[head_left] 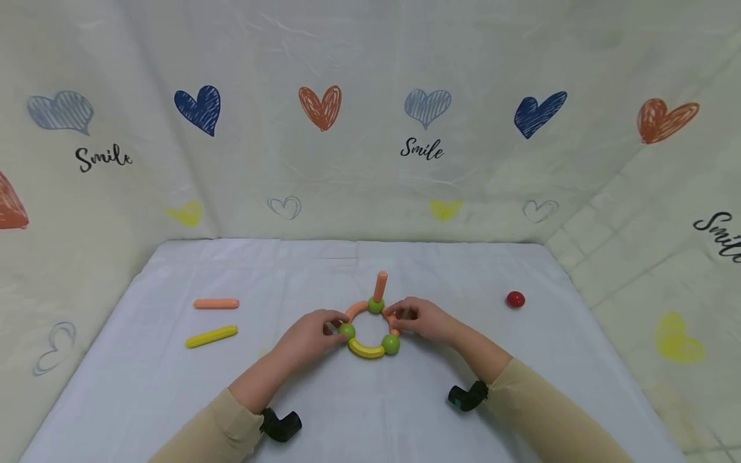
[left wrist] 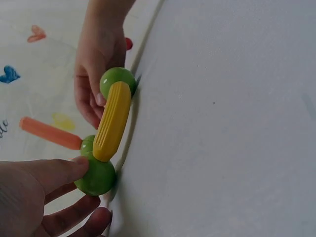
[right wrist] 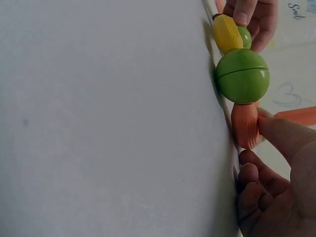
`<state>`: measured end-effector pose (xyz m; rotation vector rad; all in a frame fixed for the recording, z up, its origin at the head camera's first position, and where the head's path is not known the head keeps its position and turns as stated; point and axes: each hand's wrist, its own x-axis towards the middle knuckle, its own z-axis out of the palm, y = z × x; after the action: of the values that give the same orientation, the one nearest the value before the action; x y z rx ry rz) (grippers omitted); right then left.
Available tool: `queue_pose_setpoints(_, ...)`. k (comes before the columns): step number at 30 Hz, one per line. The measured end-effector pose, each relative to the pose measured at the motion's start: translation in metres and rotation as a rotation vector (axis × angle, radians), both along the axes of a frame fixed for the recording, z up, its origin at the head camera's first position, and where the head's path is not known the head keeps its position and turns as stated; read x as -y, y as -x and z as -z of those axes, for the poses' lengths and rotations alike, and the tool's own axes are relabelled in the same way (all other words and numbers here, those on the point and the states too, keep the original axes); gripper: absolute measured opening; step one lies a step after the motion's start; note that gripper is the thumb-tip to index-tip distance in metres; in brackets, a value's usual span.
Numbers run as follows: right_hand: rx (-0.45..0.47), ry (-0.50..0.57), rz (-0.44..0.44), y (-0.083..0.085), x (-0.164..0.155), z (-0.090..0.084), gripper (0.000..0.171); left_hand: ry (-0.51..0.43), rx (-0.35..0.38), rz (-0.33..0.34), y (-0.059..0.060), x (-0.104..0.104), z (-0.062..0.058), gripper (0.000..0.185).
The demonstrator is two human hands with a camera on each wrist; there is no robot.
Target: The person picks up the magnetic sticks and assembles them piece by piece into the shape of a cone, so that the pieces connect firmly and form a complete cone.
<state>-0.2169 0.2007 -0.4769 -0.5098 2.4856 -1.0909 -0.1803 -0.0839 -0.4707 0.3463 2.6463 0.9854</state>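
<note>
A toy ring of curved pieces and green balls lies on the white table (head_left: 370,411). My left hand (head_left: 334,326) pinches the ring's left green ball (head_left: 347,330); the left wrist view shows thumb and fingers round that ball (left wrist: 98,175), with the yellow curved piece (left wrist: 112,121) joined to it. My right hand (head_left: 401,316) pinches the orange curved piece (right wrist: 245,126) on the ring's right side, just above another green ball (right wrist: 242,75). An orange stick (head_left: 380,285) stands upright on the far green ball (head_left: 375,305).
A loose orange stick (head_left: 216,303) and a yellow stick (head_left: 211,336) lie to the left of the ring. A red ball (head_left: 515,299) sits to the right. Cloth walls printed with hearts close in the table on three sides.
</note>
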Motion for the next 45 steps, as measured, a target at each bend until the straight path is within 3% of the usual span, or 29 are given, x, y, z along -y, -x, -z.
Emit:
queue_pose_setpoints(9, -0.081, -0.075, -0.065, -0.002, 0.003, -0.002, 0.024, -0.008, -0.022, -0.079, 0.011, 0.003, 0.004, 0.032)
queue_pose_setpoints(21, -0.068, -0.086, -0.048, -0.012, 0.009, -0.007, 0.025, -0.008, -0.056, -0.116, 0.025, 0.002, 0.007, 0.032)
queue_pose_setpoints(31, -0.080, -0.064, -0.006, -0.018, 0.013, 0.001, 0.020, -0.030, -0.056, -0.125, 0.037, 0.001, 0.008, 0.031)
queue_pose_setpoints(45, -0.084, -0.096, 0.003, -0.018, 0.017, 0.001, 0.025, -0.016, -0.050, -0.156, 0.035, 0.007, 0.007, 0.033)
